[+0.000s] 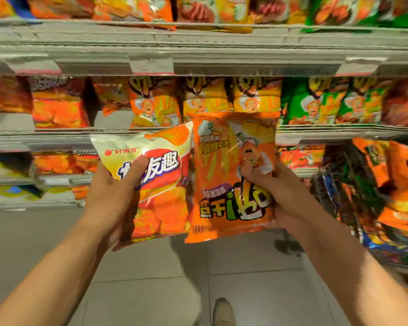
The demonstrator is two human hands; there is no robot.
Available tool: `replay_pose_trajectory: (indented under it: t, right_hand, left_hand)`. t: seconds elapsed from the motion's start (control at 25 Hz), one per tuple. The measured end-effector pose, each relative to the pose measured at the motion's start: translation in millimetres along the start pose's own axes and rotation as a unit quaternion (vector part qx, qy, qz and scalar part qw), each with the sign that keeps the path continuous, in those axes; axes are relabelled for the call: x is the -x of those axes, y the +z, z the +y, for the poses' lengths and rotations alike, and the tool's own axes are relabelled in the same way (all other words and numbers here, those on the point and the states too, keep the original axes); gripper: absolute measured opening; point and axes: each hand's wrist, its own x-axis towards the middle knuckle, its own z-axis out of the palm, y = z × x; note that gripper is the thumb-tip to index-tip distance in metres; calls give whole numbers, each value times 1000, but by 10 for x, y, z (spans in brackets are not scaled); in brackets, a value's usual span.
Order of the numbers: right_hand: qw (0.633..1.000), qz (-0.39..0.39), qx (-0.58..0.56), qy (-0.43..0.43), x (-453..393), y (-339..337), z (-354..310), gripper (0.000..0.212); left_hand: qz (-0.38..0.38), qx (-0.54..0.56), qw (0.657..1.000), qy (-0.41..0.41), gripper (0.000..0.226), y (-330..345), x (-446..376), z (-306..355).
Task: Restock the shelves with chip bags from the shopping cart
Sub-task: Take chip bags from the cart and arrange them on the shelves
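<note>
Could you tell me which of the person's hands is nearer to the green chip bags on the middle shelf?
Right. The right hand, with its grip on the orange chip bag, sits below-left of the green chip bags; the left hand is farther left.

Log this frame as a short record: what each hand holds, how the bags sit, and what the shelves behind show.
left hand: left hand grips the white and red chip bag, thumb across its front
right hand: right hand grips the orange chip bag at its right edge
bag orientation: orange chip bag is upside down; white and red chip bag is upright, tilted
bag relation: side by side, edges meeting or overlapping
shelf behind: middle shelf carries orange, yellow and green bags
floor: tiled floor, one shoe visible
cart: not identifiable
</note>
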Motion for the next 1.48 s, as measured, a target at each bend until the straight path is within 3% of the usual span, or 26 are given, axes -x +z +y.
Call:
replay_pose_trajectory:
  t: [0.08, 0.2, 0.4, 0.6, 0.8, 0.96, 1.08, 1.2, 1.32, 1.4, 1.48]
  right_hand:
    - [1000, -5, -8, 2, -185, 28, 113, 22]
    - [999, 22, -9, 32, -440, 12, 280, 45]
    - [997, 8, 48, 58, -880, 145, 395, 54]
    - [996, -52, 70, 26, -1287, 846, 326, 37]
    - [994, -74, 81, -15, -1595, 1769, 341, 41]
    - [996, -37, 50, -57, -1895, 2493, 244, 11]
    - [998, -23, 48, -31, -2124, 2914, 139, 10]
    - [997, -25, 71, -6, -2278, 3262, 97, 28]
    - [997, 12, 71, -39, -2441, 3421, 129, 12]
    - [996, 49, 50, -60, -2577, 3426, 158, 22]
    - [996, 51, 39, -68, -2669, 3421, 176, 16]
  left_hand:
    - [18, -5, 1000, -5, 38, -68, -141, -81]
    - [49, -4, 998, -29, 34, -146, -304, -266]
    - [75, 28, 995, -65, 40, -359, -697, -345]
    - [101, 48, 993, -25, 43, -845, -1037, -225]
    - [104, 50, 993, -1, 38, -1635, -1373, -181]
    - [73, 68, 995, -5, 39, -2338, -1675, -161]
    - [50, 42, 998, -1, 45, -2763, -1844, -86]
    - [28, 77, 997, -8, 41, -3057, -2020, -7]
    - [22, 109, 993, -29, 40, -3143, -2160, 10]
    - [43, 114, 992, -34, 38, -3137, -2226, 25]
    - [49, 107, 992, -43, 36, -3109, -2276, 28]
